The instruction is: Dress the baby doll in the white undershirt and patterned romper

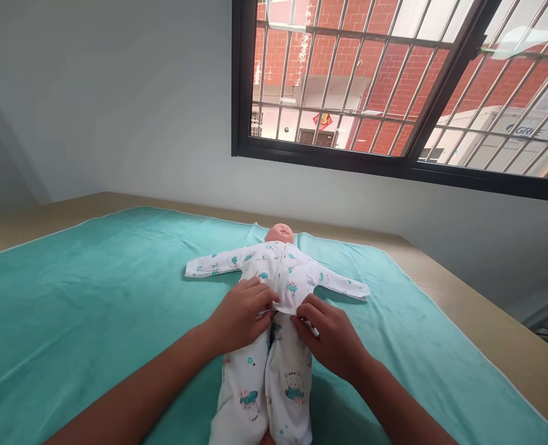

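Note:
A baby doll point(279, 233) lies on its back on a teal towel point(93, 296), head toward the wall, arms spread. It wears a white sleepsuit point(283, 272) printed with teal animals. My left hand point(239, 314) pinches the left edge of the sleepsuit's front opening at the doll's waist. My right hand point(332, 337) pinches the facing right edge. The two hands almost touch over the middle of the garment. Both sets of fingers are closed on the fabric. The doll's legs run toward me between my forearms.
The towel covers a beige table point(487, 321) set against a white wall. Above it is a black-framed window point(394, 93) with metal bars, one pane slid open. The table's right edge drops off near the lower right.

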Tool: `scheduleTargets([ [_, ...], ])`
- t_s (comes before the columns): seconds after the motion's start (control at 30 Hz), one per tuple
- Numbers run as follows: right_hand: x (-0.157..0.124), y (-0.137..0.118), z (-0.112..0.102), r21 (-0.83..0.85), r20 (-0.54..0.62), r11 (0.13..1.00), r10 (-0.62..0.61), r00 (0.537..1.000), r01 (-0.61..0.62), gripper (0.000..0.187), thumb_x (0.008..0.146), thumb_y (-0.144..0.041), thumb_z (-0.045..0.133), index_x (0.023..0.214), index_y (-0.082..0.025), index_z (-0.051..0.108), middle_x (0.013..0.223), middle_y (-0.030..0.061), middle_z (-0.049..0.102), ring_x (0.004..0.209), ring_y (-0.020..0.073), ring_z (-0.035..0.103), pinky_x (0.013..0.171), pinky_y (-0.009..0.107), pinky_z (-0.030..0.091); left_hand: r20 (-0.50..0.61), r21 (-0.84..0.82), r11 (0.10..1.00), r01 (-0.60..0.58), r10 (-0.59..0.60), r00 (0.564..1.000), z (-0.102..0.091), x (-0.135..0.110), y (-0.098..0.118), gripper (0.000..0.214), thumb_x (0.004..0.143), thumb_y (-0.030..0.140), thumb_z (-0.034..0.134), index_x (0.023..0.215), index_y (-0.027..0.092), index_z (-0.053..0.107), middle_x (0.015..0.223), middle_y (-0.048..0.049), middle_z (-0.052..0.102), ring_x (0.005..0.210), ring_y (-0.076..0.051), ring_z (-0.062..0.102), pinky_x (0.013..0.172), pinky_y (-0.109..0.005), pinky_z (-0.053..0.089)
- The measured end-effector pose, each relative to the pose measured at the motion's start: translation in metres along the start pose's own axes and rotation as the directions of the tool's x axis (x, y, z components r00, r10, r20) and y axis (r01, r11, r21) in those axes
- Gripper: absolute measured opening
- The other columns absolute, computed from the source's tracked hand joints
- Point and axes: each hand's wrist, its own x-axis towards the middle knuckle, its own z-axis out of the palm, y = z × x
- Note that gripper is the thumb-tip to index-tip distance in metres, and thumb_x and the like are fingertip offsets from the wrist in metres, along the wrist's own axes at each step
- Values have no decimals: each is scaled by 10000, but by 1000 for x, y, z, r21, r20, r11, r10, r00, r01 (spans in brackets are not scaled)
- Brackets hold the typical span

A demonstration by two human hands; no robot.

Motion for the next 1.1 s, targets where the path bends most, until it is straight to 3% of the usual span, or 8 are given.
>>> scheduleTargets([
  [0.27, 1, -6, -3, 23, 33, 994, -110, 993, 110, 250, 960, -308, 476, 751, -194, 551, 734, 7, 558, 620, 119, 441, 588, 270, 288, 24, -181, 982, -50, 55, 998, -11, 0, 3, 230, 795, 98, 493, 957, 205, 616, 760, -3, 601, 716, -157, 523, 711, -297, 399],
  [0.5, -10, -35, 0, 193, 111, 936, -319, 941, 294, 429, 852, -544, 589, 625, -197, 480, 666, -23, 551, 611, 117, 426, 589, 275, 298, 48, -279, 951, -136, 156, 987, 5, -7, 20, 156, 739, 114, 529, 847, 201, 600, 726, 9, 636, 702, -157, 541, 741, -310, 389],
  [0.6, -14, -46, 1, 196, 138, 926, -351, 926, 322, 460, 762, -628, 637, 644, -199, 523, 721, -15, 589, 678, 133, 473, 671, 291, 360, 17, -340, 935, -103, 116, 993, 9, -10, 21, 150, 762, 117, 510, 845, 199, 605, 743, 7, 645, 704, -150, 537, 736, -299, 394],
  [0.7, -13, -55, -2, 193, 219, 929, -354, 909, 316, 377, 732, -575, 679, 720, -209, 588, 763, -15, 627, 771, 155, 523, 801, 322, 393, 10, -381, 925, -12, 17, 1000, 8, -10, 18, 168, 834, 132, 481, 890, 200, 624, 779, -1, 649, 732, -147, 538, 716, -275, 404],
  [0.8, -11, -62, -11, 210, 311, 928, -361, 879, 307, 232, 735, -428, 697, 721, -217, 600, 742, -34, 641, 806, 148, 546, 864, 308, 392, 12, -379, 925, -34, 42, 999, 7, -8, 17, 171, 830, 120, 496, 904, 199, 628, 776, 5, 661, 728, -143, 555, 752, -284, 410],
  [0.9, -12, -66, -25, 228, 387, 941, -325, 863, 252, 128, 729, -305, 693, 696, -223, 599, 733, -54, 646, 806, 129, 560, 851, 276, 396, -4, -364, 928, -83, 87, 996, 9, -7, 19, 160, 812, 108, 508, 885, 195, 620, 769, 8, 677, 717, -145, 574, 773, -297, 407],
  [1.1, -13, -52, -54, 311, 542, 948, -234, 807, 66, 97, 731, -240, 712, 681, -230, 630, 713, -62, 650, 723, 118, 578, 762, 249, 423, 11, -296, 948, -115, 124, 992, 15, -8, 17, 152, 826, 114, 506, 885, 203, 614, 770, 3, 680, 730, -158, 587, 759, -307, 391],
])
